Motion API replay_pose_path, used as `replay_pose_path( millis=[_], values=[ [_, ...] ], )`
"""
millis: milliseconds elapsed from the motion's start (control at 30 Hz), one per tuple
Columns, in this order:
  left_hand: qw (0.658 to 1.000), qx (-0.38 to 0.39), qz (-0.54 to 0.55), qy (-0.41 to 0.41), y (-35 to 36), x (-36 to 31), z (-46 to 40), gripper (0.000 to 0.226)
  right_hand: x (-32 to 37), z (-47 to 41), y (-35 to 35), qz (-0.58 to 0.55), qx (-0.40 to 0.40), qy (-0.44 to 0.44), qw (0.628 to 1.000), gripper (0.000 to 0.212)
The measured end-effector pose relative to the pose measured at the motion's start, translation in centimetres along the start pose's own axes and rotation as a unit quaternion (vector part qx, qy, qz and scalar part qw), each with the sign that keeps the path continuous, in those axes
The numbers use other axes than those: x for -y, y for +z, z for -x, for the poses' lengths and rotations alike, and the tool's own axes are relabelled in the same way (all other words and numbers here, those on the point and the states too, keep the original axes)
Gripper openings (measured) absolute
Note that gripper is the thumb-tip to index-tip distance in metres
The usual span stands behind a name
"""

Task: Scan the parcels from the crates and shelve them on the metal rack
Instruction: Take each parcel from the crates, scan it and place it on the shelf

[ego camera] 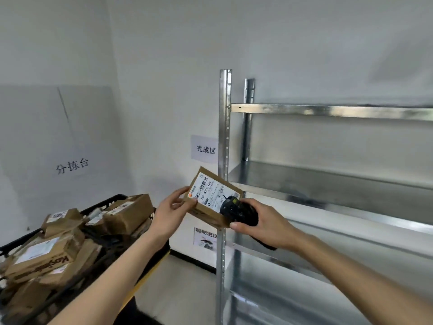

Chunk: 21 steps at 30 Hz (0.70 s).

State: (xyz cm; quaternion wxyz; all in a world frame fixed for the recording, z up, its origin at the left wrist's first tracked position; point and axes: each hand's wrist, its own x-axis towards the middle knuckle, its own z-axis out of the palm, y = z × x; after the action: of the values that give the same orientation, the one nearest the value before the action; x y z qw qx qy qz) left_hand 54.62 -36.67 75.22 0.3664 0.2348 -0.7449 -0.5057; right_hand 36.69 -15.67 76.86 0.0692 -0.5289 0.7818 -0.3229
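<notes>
Parcel (212,198) tilted, label up, left hand (172,211) fingers gripping, right hand (262,225) clasping scanner (239,211)

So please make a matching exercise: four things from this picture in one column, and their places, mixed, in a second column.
Things:
1. held parcel
2. black scanner
3. heap of parcels
4. metal rack

Places:
A. in the black crate, lower left
B. in the left hand
C. at the right, against the wall
D. in the right hand

Pairs: 1-B, 2-D, 3-A, 4-C
</notes>
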Motion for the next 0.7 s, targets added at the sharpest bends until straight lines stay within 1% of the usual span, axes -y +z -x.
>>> replay_pose_path(
  millis=[100, 233, 333, 367, 467, 567, 700],
  values=[
    [0.999, 0.028, 0.019, 0.011, 4.0, -1.8, -0.6, 0.037, -1.8, 2.8, -3.4, 0.039, -0.025, 0.038, 0.998, 0.088],
    [0.996, 0.077, 0.023, 0.035, 8.5, -3.9, -0.9, 0.037, -3.2, 6.2, -7.4, 0.117, -0.059, 0.078, 0.988, 0.077],
    [0.994, 0.092, -0.004, 0.059, 11.0, -5.3, -0.5, 0.040, -3.9, 8.3, -10.0, 0.188, -0.075, 0.102, 0.974, 0.072],
    [0.993, 0.096, -0.014, 0.068, 11.6, -5.5, -0.4, 0.041, -4.1, 8.8, -10.6, 0.209, -0.078, 0.109, 0.969, 0.073],
    [0.989, 0.113, -0.039, 0.087, 13.3, -6.1, -0.5, 0.035, -4.8, 10.1, -12.4, 0.261, -0.084, 0.120, 0.954, 0.073],
    [0.986, 0.116, -0.054, 0.102, 14.4, -6.8, -0.5, 0.036, -5.3, 11.0, -13.6, 0.298, -0.084, 0.135, 0.941, 0.070],
    [0.983, 0.121, -0.068, 0.123, 15.5, -7.8, -0.2, 0.037, -5.5, 11.9, -14.3, 0.343, -0.073, 0.135, 0.927, 0.063]
  ],
)
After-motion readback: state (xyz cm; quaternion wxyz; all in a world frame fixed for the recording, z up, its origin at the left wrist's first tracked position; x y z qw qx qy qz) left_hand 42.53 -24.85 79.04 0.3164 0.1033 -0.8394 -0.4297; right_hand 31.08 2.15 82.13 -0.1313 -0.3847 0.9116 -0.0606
